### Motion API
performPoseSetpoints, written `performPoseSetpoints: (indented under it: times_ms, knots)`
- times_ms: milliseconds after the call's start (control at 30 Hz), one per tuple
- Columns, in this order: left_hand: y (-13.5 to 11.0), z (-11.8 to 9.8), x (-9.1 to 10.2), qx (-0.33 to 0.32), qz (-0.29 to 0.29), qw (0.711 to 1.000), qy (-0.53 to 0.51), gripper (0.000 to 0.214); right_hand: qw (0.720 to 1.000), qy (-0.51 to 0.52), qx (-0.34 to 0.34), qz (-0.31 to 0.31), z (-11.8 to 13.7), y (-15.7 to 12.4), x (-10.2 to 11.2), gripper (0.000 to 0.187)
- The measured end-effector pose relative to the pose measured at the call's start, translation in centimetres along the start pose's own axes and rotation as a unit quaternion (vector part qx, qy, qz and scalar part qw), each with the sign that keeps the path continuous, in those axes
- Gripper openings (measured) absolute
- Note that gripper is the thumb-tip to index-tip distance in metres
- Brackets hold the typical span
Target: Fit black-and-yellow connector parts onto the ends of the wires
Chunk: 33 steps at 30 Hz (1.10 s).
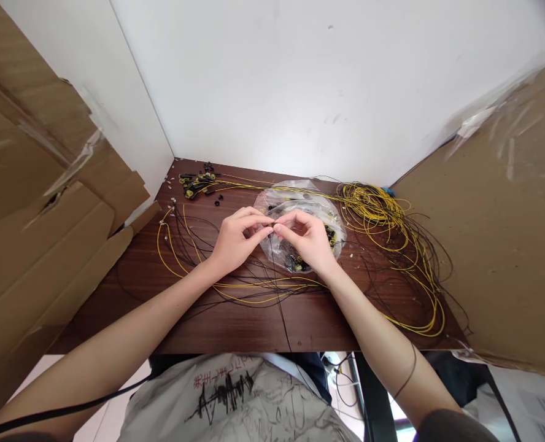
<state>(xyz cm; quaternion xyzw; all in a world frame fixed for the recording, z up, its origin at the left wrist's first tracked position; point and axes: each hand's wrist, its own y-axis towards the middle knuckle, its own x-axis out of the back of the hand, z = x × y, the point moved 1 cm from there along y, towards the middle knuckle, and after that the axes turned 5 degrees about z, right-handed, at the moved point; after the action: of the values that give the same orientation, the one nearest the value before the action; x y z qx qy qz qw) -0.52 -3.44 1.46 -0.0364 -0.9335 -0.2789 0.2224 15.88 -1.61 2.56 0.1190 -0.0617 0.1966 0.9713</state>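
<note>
My left hand [242, 238] and my right hand [305, 236] meet fingertip to fingertip over the middle of the table. Both are pinched closed around the end of a thin black wire [279, 301], which hangs down toward my lap. A small dark piece at the wire's end is mostly hidden by the fingers. Just behind and under my hands lies a clear plastic bag [277, 195] holding small black and yellow parts. Loose yellow and black wires [254, 285] run across the table below my wrists.
A tangled bundle of yellow and black wires [369, 205] lies at the right. Black and yellow connectors [196, 183] are heaped at the back left, with small black pieces [218, 201] beside them. Cardboard panels [498, 215] flank the brown table [235, 334]; a white wall stands behind.
</note>
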Motion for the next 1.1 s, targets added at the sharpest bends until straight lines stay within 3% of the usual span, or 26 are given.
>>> performPoseSetpoints:
  times_ms: [167, 633, 1100]
  knots:
    - [0.01, -0.14, 0.04, 0.007, 0.001, 1.0, -0.003, 0.012, 1.0, -0.022, 0.016, -0.005, -0.17, 0.04, 0.15, 0.016]
    - [0.04, -0.58, -0.03, -0.009, 0.007, 1.0, -0.012, 0.01, 1.0, 0.009, -0.019, -0.002, 0.28, -0.1, -0.04, 0.026]
    - [0.22, -0.74, 0.26, -0.022, 0.009, 0.999, -0.024, 0.009, 0.986, 0.125, -0.097, 0.056, -0.38, -0.02, -0.71, 0.037]
